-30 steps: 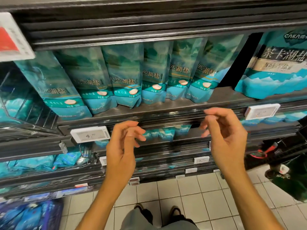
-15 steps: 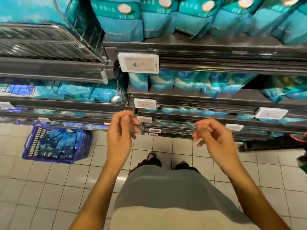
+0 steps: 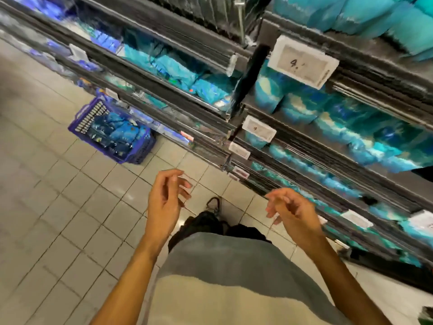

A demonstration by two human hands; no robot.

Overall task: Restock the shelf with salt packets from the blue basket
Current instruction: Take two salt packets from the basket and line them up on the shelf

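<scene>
Two hands, both holding nothing: left hand (image 3: 167,200) fingers loosely curled and spread, right hand (image 3: 291,211) fingers loosely curled, tips blurred. Both hang over open floor tiles (image 3: 58,231), apart from the shelf (image 3: 304,148) edge at right. Shelf packets smeared by blur; price tag (image 3: 303,61) barely legible. Blue basket (image 3: 112,132) sits on the floor against the lowest shelf, well left of the hands, salt packets (image 3: 117,133) inside, indistinct.

A single wide-angle camera worn on the head looks steeply down and forward, tilted. It sees the person's torso and both hands (image 3: 225,207) up close, the tiled floor (image 3: 46,207) below, and shelves (image 3: 304,141) running diagonally at right.
</scene>
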